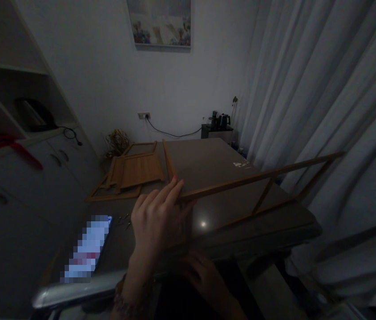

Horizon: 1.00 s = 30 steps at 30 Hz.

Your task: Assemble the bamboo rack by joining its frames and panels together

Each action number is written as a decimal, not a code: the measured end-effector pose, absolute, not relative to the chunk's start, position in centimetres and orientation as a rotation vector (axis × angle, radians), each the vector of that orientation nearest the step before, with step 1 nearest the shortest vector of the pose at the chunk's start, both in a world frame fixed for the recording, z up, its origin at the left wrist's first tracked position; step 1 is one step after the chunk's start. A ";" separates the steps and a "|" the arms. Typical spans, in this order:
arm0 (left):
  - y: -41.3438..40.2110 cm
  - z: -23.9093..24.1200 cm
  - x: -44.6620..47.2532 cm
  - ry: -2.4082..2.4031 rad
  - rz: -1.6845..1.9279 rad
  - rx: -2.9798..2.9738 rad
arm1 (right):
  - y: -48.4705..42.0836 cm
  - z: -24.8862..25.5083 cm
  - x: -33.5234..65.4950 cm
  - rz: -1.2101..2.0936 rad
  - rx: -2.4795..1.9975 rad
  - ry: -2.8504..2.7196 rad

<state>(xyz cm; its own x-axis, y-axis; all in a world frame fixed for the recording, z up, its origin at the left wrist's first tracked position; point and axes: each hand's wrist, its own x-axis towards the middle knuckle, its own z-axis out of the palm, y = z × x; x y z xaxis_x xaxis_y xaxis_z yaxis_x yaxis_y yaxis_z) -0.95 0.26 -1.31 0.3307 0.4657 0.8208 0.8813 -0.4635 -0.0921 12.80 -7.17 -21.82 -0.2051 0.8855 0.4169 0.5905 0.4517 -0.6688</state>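
My left hand [156,218] is closed around the near corner of a light wooden frame [228,186], its thumb and fingers on either side of the rail. The frame stands on edge and reaches far to the right over the table. Another wooden piece [169,162] slants away from that same corner. Lower down, in deep shadow by the table's front edge, my right hand [204,275] has its fingers bent; what they hold, if anything, is hidden. Several small screws [126,220] lie just left of my left hand.
On the brown table [204,155], slatted wooden panels [137,171] and frames are stacked at the left. A lit phone [89,249] lies near the front left, and white scraps [241,164] at the right. Curtains [308,89] hang along the right side.
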 end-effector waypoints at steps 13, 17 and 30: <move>0.3 -1.4 -1.1 -1.188 -0.996 -2.071 | -7.4 -21.9 11.7 0.589 -1.232 -1.567; 0.3 -1.4 -1.1 -1.176 -1.016 -2.063 | -7.5 -22.2 11.4 0.689 -1.242 -1.496; 0.3 -1.3 -0.9 -1.189 -1.022 -2.075 | -7.1 -22.4 13.6 0.256 -1.205 -1.865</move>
<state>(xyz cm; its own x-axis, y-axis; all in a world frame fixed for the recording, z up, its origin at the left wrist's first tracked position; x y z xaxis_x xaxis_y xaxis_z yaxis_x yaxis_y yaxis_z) -0.93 0.27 -1.28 0.3248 0.4751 0.8178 0.8798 -0.4691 -0.0769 13.60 -7.14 -22.39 -0.1464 0.8175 0.5570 0.6369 0.5087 -0.5793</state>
